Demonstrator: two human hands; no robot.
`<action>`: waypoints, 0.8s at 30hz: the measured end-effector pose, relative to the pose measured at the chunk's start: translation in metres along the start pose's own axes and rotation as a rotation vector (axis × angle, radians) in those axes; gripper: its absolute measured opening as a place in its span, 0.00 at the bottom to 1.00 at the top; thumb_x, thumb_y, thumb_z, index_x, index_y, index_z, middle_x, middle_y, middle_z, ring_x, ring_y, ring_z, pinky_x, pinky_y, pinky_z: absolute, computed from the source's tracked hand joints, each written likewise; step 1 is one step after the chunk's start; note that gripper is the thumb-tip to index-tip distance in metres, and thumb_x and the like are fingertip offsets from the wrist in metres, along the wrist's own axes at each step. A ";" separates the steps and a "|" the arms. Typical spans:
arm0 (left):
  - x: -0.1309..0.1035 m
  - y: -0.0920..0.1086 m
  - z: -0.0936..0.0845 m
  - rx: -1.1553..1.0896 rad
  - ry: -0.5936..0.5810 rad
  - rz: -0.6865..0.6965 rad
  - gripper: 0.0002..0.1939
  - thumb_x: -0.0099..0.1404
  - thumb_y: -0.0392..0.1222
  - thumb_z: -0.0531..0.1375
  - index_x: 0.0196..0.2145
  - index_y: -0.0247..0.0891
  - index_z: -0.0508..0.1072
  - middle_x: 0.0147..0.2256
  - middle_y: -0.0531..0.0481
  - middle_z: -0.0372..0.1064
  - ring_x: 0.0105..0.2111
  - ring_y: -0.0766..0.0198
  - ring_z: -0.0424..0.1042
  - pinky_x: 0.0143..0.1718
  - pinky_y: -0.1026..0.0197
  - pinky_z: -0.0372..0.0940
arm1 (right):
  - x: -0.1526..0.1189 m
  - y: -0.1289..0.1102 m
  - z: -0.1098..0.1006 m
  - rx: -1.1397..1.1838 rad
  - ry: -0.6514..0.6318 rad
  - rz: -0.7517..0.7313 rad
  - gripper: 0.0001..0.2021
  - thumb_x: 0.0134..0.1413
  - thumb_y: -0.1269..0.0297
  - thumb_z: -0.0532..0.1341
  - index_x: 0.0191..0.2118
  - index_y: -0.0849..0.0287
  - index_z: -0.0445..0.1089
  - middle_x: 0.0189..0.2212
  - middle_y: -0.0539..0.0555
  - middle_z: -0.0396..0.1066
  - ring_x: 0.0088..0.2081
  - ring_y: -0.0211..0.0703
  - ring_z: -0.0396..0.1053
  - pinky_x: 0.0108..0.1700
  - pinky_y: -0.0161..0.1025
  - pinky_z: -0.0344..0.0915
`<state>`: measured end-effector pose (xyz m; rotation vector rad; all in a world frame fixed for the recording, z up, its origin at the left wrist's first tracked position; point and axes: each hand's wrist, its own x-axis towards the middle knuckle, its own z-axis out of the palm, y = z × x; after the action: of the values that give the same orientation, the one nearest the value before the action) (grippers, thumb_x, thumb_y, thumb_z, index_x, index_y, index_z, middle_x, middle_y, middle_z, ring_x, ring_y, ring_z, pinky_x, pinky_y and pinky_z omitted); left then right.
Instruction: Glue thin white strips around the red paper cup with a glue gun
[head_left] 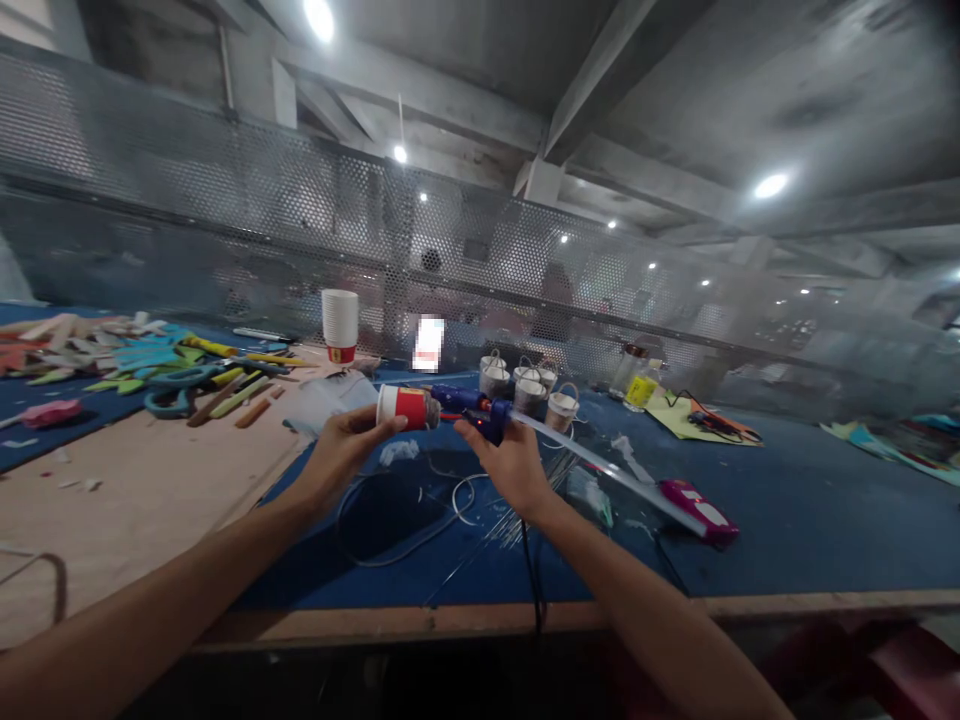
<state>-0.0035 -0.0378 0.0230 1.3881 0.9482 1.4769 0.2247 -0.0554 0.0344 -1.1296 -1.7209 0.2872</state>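
My left hand (349, 445) is closed around a small red and white paper cup (403, 407), tipped on its side with its base end toward the right. Dark, cord-like material (433, 411) shows at that end. In my right hand (517, 465) is a blue glue gun (491, 420), its nozzle side toward the cup. A long clear glue stick (615, 466) sticks out of the gun's back, slanting down to the right. A black cable (531, 570) hangs from the gun over the table's front edge.
Several small wrapped cups with wire handles (529, 388) stand behind the gun. A cup stack (340, 325) rises back left, near scissors (172, 395) and craft pieces. Thin wires (510, 525) and a magenta device (699, 512) lie on the blue table. Perforated mesh (465, 250) stands behind.
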 end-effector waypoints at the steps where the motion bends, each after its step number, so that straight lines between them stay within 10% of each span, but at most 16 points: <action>1: 0.000 0.001 0.000 0.013 0.003 0.006 0.19 0.54 0.53 0.75 0.39 0.37 0.88 0.39 0.40 0.86 0.47 0.42 0.81 0.56 0.44 0.69 | -0.001 0.003 0.002 -0.035 0.012 -0.034 0.18 0.65 0.45 0.64 0.43 0.54 0.81 0.41 0.56 0.83 0.47 0.56 0.80 0.52 0.49 0.73; 24: 0.000 0.004 0.001 0.126 0.006 0.038 0.22 0.55 0.58 0.74 0.40 0.38 0.88 0.38 0.44 0.86 0.47 0.43 0.80 0.53 0.51 0.71 | -0.010 0.021 0.002 -0.381 -0.053 -0.047 0.17 0.67 0.50 0.64 0.53 0.54 0.79 0.43 0.59 0.84 0.49 0.61 0.81 0.51 0.49 0.73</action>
<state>-0.0031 -0.0391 0.0268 1.5005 1.0391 1.4711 0.2352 -0.0518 0.0134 -1.3600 -1.8965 -0.0448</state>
